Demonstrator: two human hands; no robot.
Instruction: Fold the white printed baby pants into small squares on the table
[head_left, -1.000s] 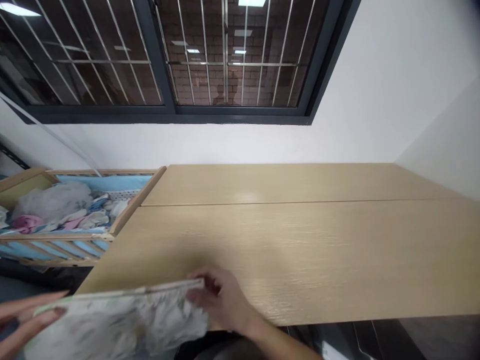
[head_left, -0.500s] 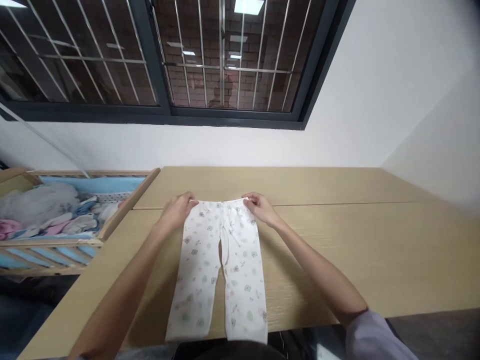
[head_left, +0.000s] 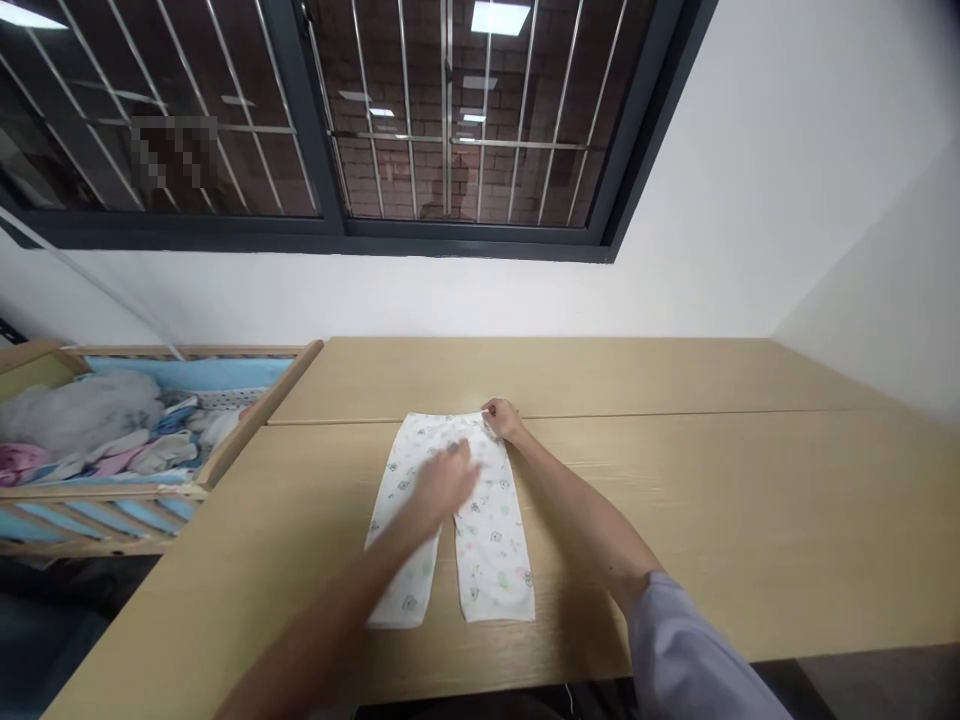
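Observation:
A small pair of white printed trousers (head_left: 491, 540) lies flat on the wooden table (head_left: 712, 500), waistband away from me and legs toward me. At the right corner of the waistband, my right hand (head_left: 504, 419) pinches the cloth. My left hand (head_left: 446, 482) is over the upper middle of the trousers, just below the waistband. Motion smears its fingers, so I cannot tell whether it touches or grips the fabric. Part of the left trouser leg is hidden behind my left forearm.
To the left stands a wooden cot (head_left: 259, 410) with blue lining, holding a heap of clothes (head_left: 165, 450) and a grey fluffy bundle (head_left: 90, 410). A white wall (head_left: 465, 295) and a barred window (head_left: 465, 130) rise behind the table. A seam runs across the tabletop.
My left hand has let go of the waistband's left corner and moved right and toward me over the trousers. The trousers have shifted away from me, fully onto the table; my right hand keeps its pinch.

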